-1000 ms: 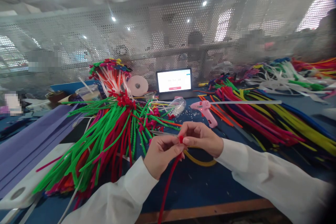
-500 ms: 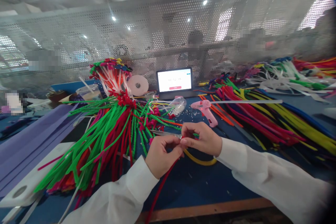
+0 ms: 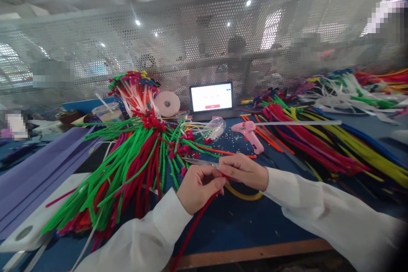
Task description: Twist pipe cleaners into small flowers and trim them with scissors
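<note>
A red pipe cleaner runs from my fingertips down past the table's front edge. My left hand pinches it between thumb and fingers. Right against it, my right hand is closed on the pipe cleaner's upper end, where a bit of red shows between the two hands. Scissors lie just beyond, their blades pointing left and their yellow handle loop showing below my right hand. Which part of the red end each finger presses is hidden.
Green and red pipe cleaners lie heaped at left. A pink glue gun rests beyond my right hand. Farther right are pink and yellow pipe cleaners. A lit tablet stands at the back beside a white roll.
My right hand has turned over the red end, its fingers now lying more closed and flat. My left hand has shifted slightly right, and the hanging red length has swung a little left.
</note>
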Demonstrator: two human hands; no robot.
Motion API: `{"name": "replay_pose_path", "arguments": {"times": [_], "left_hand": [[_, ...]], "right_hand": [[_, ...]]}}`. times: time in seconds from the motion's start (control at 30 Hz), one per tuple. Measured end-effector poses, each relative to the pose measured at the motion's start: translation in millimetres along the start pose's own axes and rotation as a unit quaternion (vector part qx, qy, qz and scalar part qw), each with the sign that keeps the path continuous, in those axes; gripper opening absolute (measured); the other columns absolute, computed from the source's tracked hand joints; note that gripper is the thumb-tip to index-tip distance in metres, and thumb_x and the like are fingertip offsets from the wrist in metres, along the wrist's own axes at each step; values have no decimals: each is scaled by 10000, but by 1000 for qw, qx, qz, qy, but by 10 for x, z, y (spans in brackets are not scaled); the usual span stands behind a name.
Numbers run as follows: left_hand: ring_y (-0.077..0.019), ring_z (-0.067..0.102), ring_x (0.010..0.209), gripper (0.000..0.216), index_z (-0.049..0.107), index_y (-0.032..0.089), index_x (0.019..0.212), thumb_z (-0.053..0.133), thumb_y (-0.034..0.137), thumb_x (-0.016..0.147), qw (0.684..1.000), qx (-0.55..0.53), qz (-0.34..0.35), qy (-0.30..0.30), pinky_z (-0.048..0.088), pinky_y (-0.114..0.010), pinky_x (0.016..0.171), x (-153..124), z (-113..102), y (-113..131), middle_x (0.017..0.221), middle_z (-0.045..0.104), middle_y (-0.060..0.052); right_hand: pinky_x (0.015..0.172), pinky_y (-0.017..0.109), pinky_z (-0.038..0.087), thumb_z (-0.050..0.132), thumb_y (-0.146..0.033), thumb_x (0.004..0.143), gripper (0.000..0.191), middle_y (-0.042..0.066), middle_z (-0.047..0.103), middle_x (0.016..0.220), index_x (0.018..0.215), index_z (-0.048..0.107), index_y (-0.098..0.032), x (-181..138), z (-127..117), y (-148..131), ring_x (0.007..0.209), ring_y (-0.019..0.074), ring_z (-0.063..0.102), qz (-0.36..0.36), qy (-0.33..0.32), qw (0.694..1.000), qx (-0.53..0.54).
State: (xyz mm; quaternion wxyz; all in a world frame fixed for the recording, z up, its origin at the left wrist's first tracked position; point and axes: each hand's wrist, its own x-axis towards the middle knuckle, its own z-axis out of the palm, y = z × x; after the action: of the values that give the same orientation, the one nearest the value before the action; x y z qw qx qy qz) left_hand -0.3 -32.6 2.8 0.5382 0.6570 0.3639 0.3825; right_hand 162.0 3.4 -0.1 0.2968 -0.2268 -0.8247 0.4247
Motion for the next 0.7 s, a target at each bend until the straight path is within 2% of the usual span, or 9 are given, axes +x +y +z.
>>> {"name": "replay_pose_path", "arguments": {"times": [0.1, 0.2, 0.4, 0.53, 0.7], "left_hand": [[-78, 477, 486, 184, 587, 103, 671, 582, 287, 685, 999, -43, -9, 14, 379, -200, 499, 17, 4, -22, 541, 545, -7], [-91, 522, 529, 177, 580, 107, 727, 618, 265, 656, 995, -94, -16, 31, 414, -202, 503, 29, -2, -52, 591, 560, -9], [-90, 533, 507, 172, 574, 101, 711, 621, 256, 654, 993, -108, -11, 51, 447, -215, 512, 25, 3, -51, 573, 583, -17], [-86, 529, 490, 160, 573, 97, 669, 599, 255, 675, 996, -49, 7, 71, 455, -213, 514, 21, 10, 0, 563, 592, -22], [-94, 545, 514, 146, 577, 108, 672, 587, 253, 685, 996, -2, 33, 86, 466, -212, 524, 15, -7, -6, 582, 597, -21]], "right_hand": [[483, 181, 285, 330, -322, 854, 313, -39, 385, 552, 609, 410, -145, -5, -8, -34, 506, 53, 338, -30, 44, 997, -48], [480, 196, 267, 335, -336, 849, 319, -44, 329, 547, 590, 377, -155, -8, -9, -41, 506, 64, 298, -25, 89, 994, -66], [443, 199, 270, 317, -375, 851, 322, -47, 340, 518, 604, 351, -170, -13, -67, 1, 458, 61, 317, 6, 151, 989, 4], [468, 196, 315, 384, -384, 825, 263, -36, 434, 532, 687, 407, -161, -10, -103, 53, 480, 66, 395, 21, 133, 990, 45], [495, 196, 354, 460, -336, 795, 204, -37, 453, 545, 707, 428, -154, 0, -98, 47, 497, 64, 427, 11, 125, 988, 89]]}}
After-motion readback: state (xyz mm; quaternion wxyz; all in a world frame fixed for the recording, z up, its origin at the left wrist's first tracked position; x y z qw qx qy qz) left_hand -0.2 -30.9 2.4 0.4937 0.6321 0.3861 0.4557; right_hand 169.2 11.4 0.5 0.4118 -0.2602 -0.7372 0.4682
